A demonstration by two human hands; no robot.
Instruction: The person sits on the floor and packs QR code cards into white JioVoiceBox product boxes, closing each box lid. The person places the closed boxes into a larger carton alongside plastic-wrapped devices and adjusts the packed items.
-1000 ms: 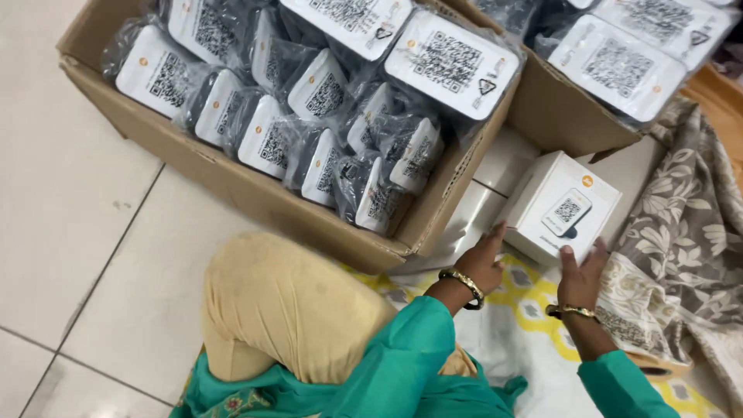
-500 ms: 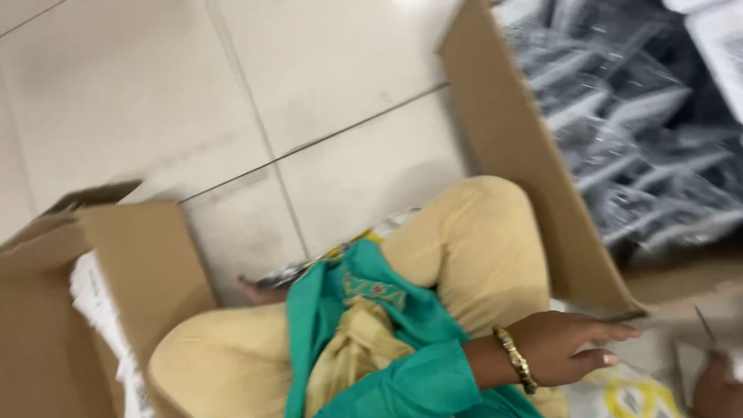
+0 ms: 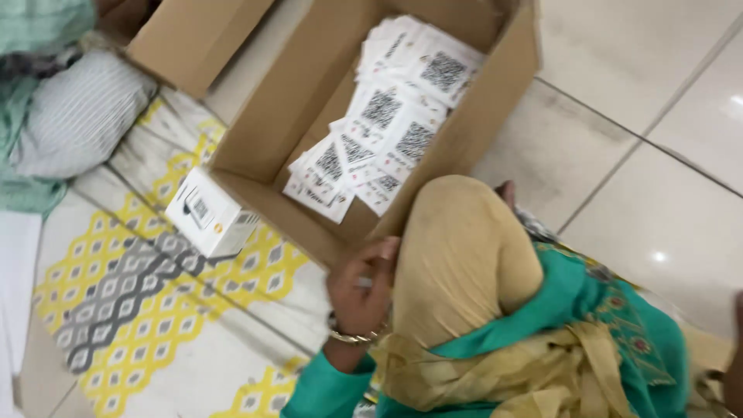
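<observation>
**Hand at the near wall of a card-filled box**

A hand (image 3: pixel 360 290) hovers at the near wall of an open cardboard box (image 3: pixel 495 108), just beside the person's bent knee (image 3: pixel 457 248). It is blurred, with the fingers curled loosely inward and a gold bangle (image 3: pixel 352 337) at the wrist; I cannot tell whether it grips anything. From this swung view I cannot tell for certain which hand it is. No second hand shows clearly; only a dark blur sits at the right edge of the picture.

Inside the box lies a loose heap of white cards (image 3: pixel 379 131), each printed with a black square code. They slope from the far corner down toward the near wall, close to the fingertips.

Just outside the box, to the left, a small white carton (image 3: pixel 209 217) rests on a patterned mat (image 3: pixel 147 310) of yellow, grey and white diamonds. It sits near the box wall and well apart from the hand.

Farther out, a striped grey cushion (image 3: pixel 77 112) lies on the mat's upper left. Pale floor tiles (image 3: pixel 635 155) stretch to the right. The person wears tan trousers and a teal tunic (image 3: pixel 604 310).
</observation>
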